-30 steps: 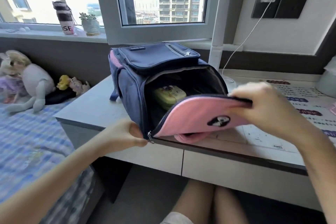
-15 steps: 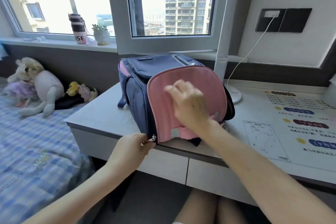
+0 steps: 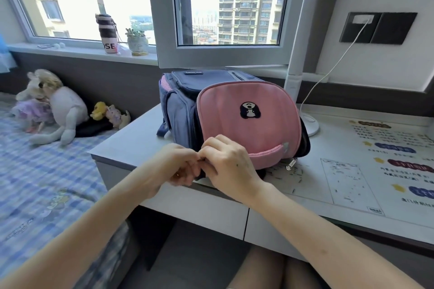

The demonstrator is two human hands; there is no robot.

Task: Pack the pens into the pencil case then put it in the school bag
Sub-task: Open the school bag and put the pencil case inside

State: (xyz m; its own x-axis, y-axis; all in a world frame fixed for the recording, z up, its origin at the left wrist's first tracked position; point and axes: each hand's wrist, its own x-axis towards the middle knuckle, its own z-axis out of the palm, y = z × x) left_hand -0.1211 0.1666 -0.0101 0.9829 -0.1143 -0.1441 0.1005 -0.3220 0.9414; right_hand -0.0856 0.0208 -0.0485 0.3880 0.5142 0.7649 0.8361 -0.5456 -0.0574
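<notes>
fingers [image 3: 187,159] of both hands are bunched together at the lower left corner of the school bag [image 3: 234,119], pinched on something small there that is mostly hidden; it sits where the zip track begins, but i cannot tell what it is. left hand [image 3: 173,166] and right hand [image 3: 227,166] touch each other at the fingertips, just in front of the bag's near edge. bag lies on the desk [image 3: 131,145] with its pink flap [image 3: 249,122] folded up over the opening; a dark gap shows at the flap's right side. a metal zip pull [image 3: 291,164] hangs at the bag's lower right corner. pencil case is not visible. a white lamp [image 3: 303,54] stands just right of and behind the bag. stuffed toys [image 3: 54,105] lie well left of the bag, on the checked bed.
</notes>
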